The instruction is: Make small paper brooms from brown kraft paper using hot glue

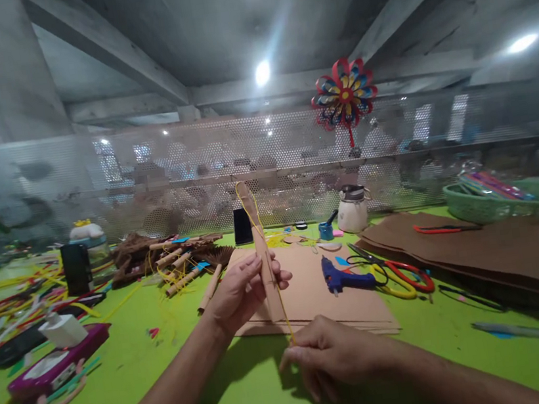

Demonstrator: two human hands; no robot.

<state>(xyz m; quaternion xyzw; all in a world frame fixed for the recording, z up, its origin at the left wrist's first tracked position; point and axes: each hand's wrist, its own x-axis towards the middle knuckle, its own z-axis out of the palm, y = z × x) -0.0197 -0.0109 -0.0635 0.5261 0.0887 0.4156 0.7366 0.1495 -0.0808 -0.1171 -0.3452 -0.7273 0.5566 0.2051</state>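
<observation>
My left hand (241,292) is closed around a rolled brown paper stick (260,243), holding it upright above the green table. A thin yellow string (251,212) loops over the stick's top and runs down its side. My right hand (329,353) sits lower, with its fingers pinched on the string's lower end (291,338). Under both hands lies a flat brown cardboard sheet (312,296).
A blue glue gun (342,278) and red and yellow scissors (398,274) lie right of the cardboard. More brown rolls (183,266) and yellow strips clutter the left. Brown sheets (463,242) and a green basket (523,205) sit at the right. A mesh screen (264,163) closes the back.
</observation>
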